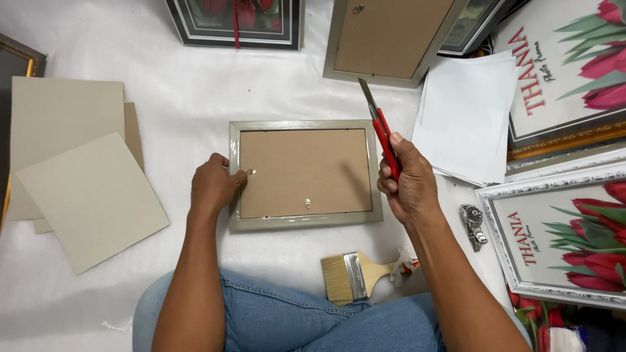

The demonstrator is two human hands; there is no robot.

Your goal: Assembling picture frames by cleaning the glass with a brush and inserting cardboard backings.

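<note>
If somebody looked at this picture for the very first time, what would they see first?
Probably the red utility knife in the right hand, blade pointing up and away, just right of the picture frame lying face down in the middle. The left hand rests on that frame's left edge. Next come the bright red tulip pictures stacked on the right, and the paintbrush near the knees.

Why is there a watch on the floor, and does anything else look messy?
The wristwatch lies loose beside a white frame, off any wrist. The beige boards on the left sit askew in a loose pile. The right hand holds a red cutter with its blade out.
</note>
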